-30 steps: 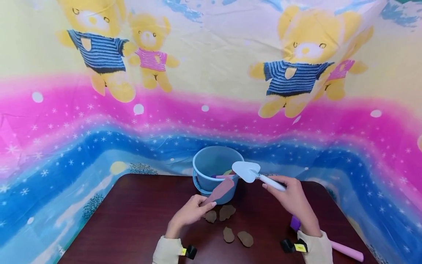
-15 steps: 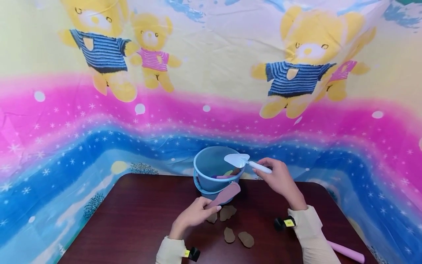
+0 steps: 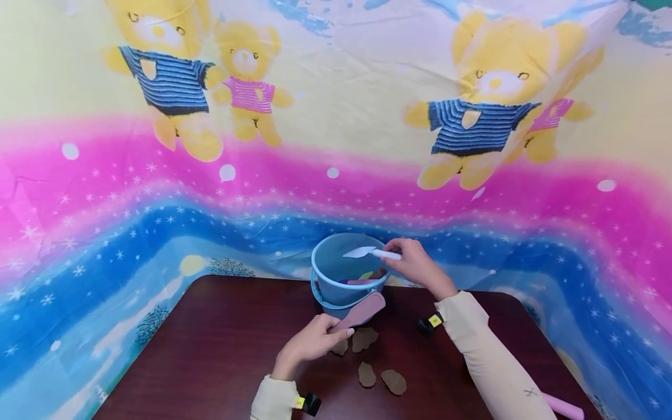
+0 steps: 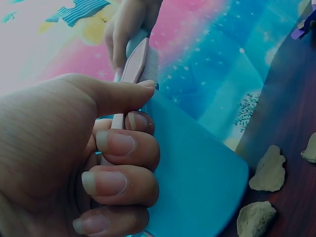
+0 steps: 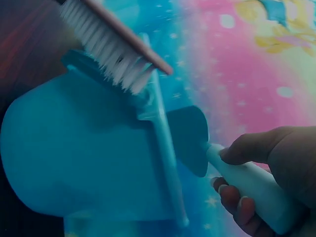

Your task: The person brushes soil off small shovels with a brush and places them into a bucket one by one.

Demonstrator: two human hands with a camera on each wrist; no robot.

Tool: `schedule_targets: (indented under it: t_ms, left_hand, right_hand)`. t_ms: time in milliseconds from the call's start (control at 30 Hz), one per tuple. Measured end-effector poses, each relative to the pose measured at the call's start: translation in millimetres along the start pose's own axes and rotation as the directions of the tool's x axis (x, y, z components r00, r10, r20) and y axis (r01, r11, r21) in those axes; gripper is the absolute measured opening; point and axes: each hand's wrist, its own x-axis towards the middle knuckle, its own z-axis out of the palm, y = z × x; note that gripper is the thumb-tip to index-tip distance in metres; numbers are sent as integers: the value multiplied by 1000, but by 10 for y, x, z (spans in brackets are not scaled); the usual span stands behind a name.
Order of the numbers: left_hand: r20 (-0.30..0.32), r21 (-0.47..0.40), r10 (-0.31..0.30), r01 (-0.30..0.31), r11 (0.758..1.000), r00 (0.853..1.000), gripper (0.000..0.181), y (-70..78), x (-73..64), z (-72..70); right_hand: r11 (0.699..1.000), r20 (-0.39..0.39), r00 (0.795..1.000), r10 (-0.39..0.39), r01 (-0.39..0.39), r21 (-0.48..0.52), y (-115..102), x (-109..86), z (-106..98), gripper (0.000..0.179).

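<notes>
My left hand [image 3: 307, 341] grips a pink-backed brush [image 3: 364, 309] by its handle, thumb along the top. Its white bristles [image 5: 113, 54] show in the right wrist view. The brush head overlaps the front wall of a blue bucket [image 3: 338, 293] at the table's far edge. In my right hand [image 3: 417, 265] is a small trowel [image 3: 359, 252], its pale handle [image 5: 252, 185] held between thumb and fingers. The trowel's blade is over the bucket's mouth, tip pointing left. Pink, purple, green and brown items [image 3: 362, 281] lie inside the bucket, partly hidden by its rim.
Several flat brown pieces with uneven edges [image 3: 394, 382] lie on the dark table [image 3: 226, 332] in front of the bucket. A pink handle [image 3: 563, 406] shows by the right sleeve, partly hidden. A bear-print cloth [image 3: 294, 192] hangs behind the table.
My right hand has moved left and away from me, bringing the trowel from beside the bucket to over its mouth. The brush in my left hand has shifted slightly right and down.
</notes>
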Motion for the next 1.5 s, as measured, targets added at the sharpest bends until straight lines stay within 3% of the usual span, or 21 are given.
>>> schedule_targets:
  t_ms: [267, 467, 633, 867, 1500]
  left_hand:
    - [9, -32, -16, 16, 999, 1000, 43, -37, 18, 16]
    - [2, -14, -19, 19, 1000, 1000, 44, -62, 16, 11]
    - [-1, 5, -26, 26, 1000, 1000, 47, -69, 4, -11]
    - [-19, 12, -34, 34, 999, 999, 44, -77, -11, -34]
    - [-15, 3, -35, 35, 999, 999, 41, -64, -24, -84]
  right_hand:
    - [999, 145, 989, -5, 1, 32, -36, 261, 183, 17]
    - [996, 156, 988, -6, 21, -92, -55, 409, 318, 15]
    - [992, 179, 984, 4, 18, -124, -55, 485, 414, 15]
    - [983, 244, 970, 5, 40, -179, -34, 557, 524, 21]
    - [968, 283, 958, 39, 34, -248, 12, 567, 610, 14]
